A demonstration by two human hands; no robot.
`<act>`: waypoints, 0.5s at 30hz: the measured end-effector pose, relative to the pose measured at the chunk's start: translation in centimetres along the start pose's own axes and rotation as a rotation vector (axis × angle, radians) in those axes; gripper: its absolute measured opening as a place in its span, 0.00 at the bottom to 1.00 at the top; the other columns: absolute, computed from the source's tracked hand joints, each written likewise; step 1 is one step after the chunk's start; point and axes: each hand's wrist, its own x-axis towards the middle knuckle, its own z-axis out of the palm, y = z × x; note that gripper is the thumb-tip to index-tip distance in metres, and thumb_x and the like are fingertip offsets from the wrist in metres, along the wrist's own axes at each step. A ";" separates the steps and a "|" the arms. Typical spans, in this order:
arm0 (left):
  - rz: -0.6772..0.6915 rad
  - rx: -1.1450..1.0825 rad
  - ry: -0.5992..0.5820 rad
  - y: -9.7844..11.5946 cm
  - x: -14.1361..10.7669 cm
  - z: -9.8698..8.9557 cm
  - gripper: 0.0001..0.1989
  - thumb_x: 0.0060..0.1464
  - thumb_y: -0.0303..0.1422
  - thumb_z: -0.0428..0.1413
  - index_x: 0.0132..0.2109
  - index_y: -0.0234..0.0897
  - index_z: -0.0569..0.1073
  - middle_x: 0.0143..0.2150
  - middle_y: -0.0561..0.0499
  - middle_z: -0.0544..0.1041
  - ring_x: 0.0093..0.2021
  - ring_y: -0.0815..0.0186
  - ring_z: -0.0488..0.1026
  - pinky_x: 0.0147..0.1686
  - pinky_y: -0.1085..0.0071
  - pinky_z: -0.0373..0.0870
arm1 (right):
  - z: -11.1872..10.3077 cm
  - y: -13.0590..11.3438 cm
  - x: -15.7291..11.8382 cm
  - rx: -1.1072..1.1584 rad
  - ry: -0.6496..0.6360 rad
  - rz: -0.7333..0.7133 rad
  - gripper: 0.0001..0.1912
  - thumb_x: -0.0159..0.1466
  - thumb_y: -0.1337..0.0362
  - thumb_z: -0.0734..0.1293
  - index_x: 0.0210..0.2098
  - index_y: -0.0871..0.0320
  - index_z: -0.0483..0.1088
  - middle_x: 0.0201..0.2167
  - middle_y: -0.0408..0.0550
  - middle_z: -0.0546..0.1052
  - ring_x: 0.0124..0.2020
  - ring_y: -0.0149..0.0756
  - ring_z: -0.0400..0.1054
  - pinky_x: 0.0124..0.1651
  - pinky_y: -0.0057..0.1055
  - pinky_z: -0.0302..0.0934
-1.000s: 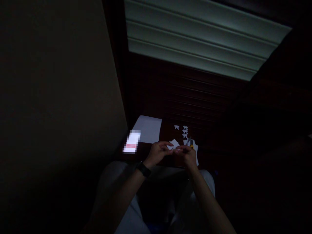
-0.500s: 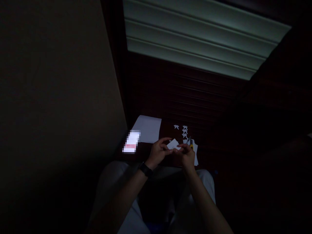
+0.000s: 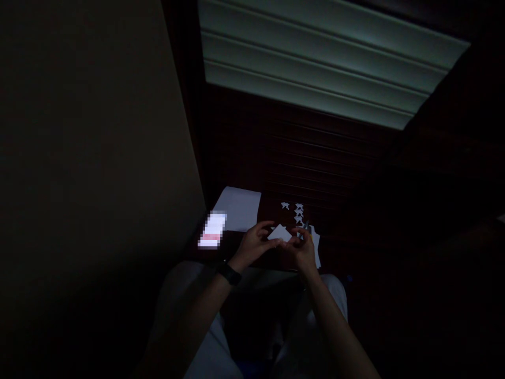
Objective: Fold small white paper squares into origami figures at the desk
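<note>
Between my hands is a small piece of white paper (image 3: pixel 280 233), folded to a triangle with its point facing away from me. My left hand (image 3: pixel 254 245) pinches its left side, thumb along the near edge. On the other side my right hand (image 3: pixel 303 251) grips the right corner between thumb and fingers. A dark band (image 3: pixel 230 274) circles my left wrist. Just past my right fingers lies a cutter or scissors with a yellow part (image 3: pixel 311 236), partly hidden, on several white paper pieces (image 3: pixel 316 246).
A large white sheet (image 3: pixel 240 208) lies at the left, with a bright, blurred-out phone-like screen (image 3: pixel 213 230) over its near corner. Small white cut or folded paper shapes (image 3: pixel 299 212) lie at the back, one (image 3: pixel 284 206) apart. A wall (image 3: pixel 118 131) stands left; a slatted panel (image 3: pixel 315 58) rises behind.
The folded paper has turned so its point faces away and more of its face shows. My left hand and wrist have shifted slightly left; my right fingers have moved up a little.
</note>
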 end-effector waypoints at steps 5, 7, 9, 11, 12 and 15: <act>-0.011 -0.032 0.095 -0.7 0.2 0.5 0.22 0.40 0.34 0.63 0.45 0.33 0.72 0.31 0.48 0.76 0.30 0.66 0.73 0.29 0.75 0.67 | 0.2 0.0 0.3 -0.086 -0.100 -0.062 0.31 0.46 0.67 0.72 0.48 0.52 0.60 0.32 0.43 0.72 0.30 0.33 0.68 0.32 0.29 0.62; -0.027 -0.047 0.124 -1.0 0.1 0.7 0.23 0.39 0.34 0.64 0.45 0.33 0.72 0.28 0.50 0.75 0.27 0.68 0.72 0.26 0.76 0.66 | 0.2 -0.1 0.5 -0.139 -0.145 -0.103 0.31 0.45 0.68 0.72 0.48 0.53 0.62 0.41 0.47 0.71 0.40 0.38 0.68 0.39 0.32 0.63; -0.035 -0.074 0.128 -1.3 0.0 0.8 0.23 0.39 0.34 0.64 0.46 0.33 0.71 0.26 0.51 0.75 0.26 0.68 0.72 0.26 0.76 0.66 | 0.2 -0.2 0.7 -0.190 -0.182 -0.136 0.31 0.43 0.69 0.73 0.46 0.54 0.64 0.44 0.49 0.70 0.47 0.41 0.65 0.45 0.35 0.61; -0.032 -0.106 0.123 -1.5 -0.1 1.0 0.24 0.40 0.34 0.63 0.46 0.33 0.70 0.26 0.51 0.75 0.25 0.68 0.72 0.27 0.75 0.67 | 0.2 -0.3 0.9 -0.229 -0.208 -0.128 0.30 0.43 0.68 0.73 0.46 0.55 0.64 0.44 0.49 0.71 0.47 0.42 0.65 0.46 0.36 0.61; -0.029 -0.117 0.118 -1.5 -0.1 1.0 0.24 0.40 0.34 0.63 0.46 0.33 0.70 0.26 0.51 0.76 0.25 0.68 0.73 0.27 0.75 0.67 | 0.2 -0.3 0.9 -0.243 -0.217 -0.110 0.30 0.43 0.68 0.73 0.45 0.55 0.65 0.43 0.49 0.72 0.45 0.42 0.66 0.45 0.36 0.61; -0.022 -0.128 0.099 -1.5 -0.2 1.0 0.23 0.40 0.34 0.63 0.46 0.33 0.70 0.26 0.51 0.76 0.24 0.68 0.72 0.26 0.75 0.67 | 0.3 -0.3 1.0 -0.238 -0.247 -0.052 0.28 0.42 0.68 0.72 0.43 0.56 0.66 0.38 0.46 0.74 0.38 0.39 0.68 0.40 0.34 0.63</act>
